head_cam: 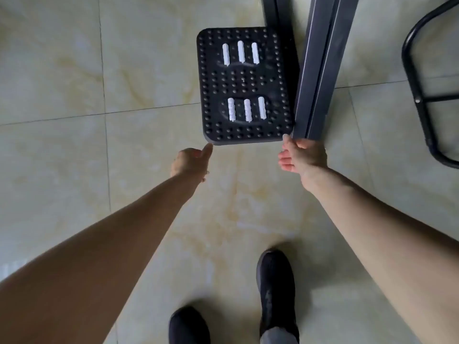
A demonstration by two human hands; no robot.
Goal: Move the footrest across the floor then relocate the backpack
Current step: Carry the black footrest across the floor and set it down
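The black footrest [244, 85] lies flat on the tiled floor, studded with bumps and carrying two sets of three white rollers. My left hand [190, 162] reaches to its near left corner, thumb tip touching the edge and fingers loosely curled underneath. At the near right corner is my right hand [301, 156], with its thumb against that corner and its fingers bent and holding nothing. Neither hand has closed around the footrest. No backpack is in view.
A dark grey desk leg [320, 70] runs along the footrest's right side, ending just above my right hand. A black tubular chair base [422, 115] stands at the far right. My two black shoes [275, 291] are on the beige tiles below.
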